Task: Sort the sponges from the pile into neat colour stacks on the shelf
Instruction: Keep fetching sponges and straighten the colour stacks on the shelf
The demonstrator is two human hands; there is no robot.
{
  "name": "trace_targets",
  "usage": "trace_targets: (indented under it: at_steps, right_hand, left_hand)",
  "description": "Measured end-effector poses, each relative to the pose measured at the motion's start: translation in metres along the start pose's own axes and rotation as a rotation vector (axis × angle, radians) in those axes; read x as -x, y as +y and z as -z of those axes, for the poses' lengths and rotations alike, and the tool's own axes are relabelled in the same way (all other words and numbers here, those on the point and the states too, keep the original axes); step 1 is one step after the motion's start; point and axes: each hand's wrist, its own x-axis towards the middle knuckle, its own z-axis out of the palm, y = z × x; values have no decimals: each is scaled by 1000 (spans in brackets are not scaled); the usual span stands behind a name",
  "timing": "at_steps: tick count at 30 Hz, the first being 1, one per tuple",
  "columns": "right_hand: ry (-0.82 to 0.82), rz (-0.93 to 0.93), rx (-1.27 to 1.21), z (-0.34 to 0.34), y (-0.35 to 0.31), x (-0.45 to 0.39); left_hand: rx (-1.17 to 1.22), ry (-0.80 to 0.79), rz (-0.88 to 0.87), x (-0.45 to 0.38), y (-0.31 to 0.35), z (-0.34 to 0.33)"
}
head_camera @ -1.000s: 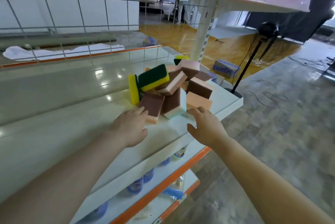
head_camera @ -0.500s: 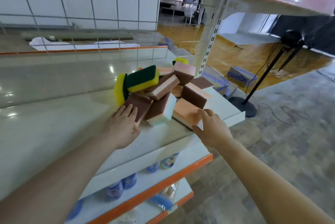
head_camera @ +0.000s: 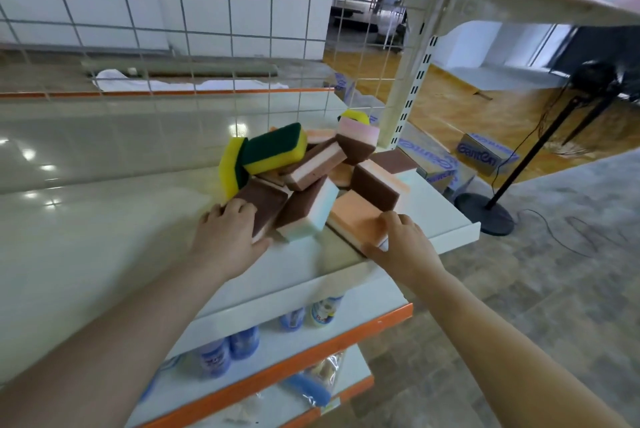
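Note:
A loose pile of sponges sits at the right end of the white shelf [head_camera: 104, 240]. On top lies a green-and-yellow sponge [head_camera: 275, 148], with a second yellow one [head_camera: 231, 167] on edge beside it. Brown-backed sponges with pink, orange or pale blue foam fill the rest, among them a pale blue one [head_camera: 308, 207]. My left hand [head_camera: 227, 237] grips a brown-and-pink sponge [head_camera: 268, 204] at the pile's near left, fingers over its top and thumb at its front edge. My right hand [head_camera: 403, 242] pinches the near corner of an orange sponge [head_camera: 356, 214] lying flat.
A wire grid [head_camera: 194, 29] backs the shelf and an upright post [head_camera: 412, 81] stands behind the pile. An orange-edged shelf overhangs above. Lower shelves hold bottles [head_camera: 214, 356]. Cardboard boxes [head_camera: 485, 153] and a fan stand base [head_camera: 485, 216] are on the floor to the right.
Both hands have reached forward into the pile. The left one has closed on the brown-and-pink sponge, the right one on the orange sponge. The camera has moved closer.

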Motion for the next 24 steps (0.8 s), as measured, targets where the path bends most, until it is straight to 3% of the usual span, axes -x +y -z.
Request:
trace_targets:
  at_steps: [11,24]
  right_hand:
    - [27,-3,-88,4,-10,6]
    - [71,-46,-109,4,-24,30]
  left_hand:
    - [144,85,187,4,-2,-2]
    - [211,88,190,26,-16,10]
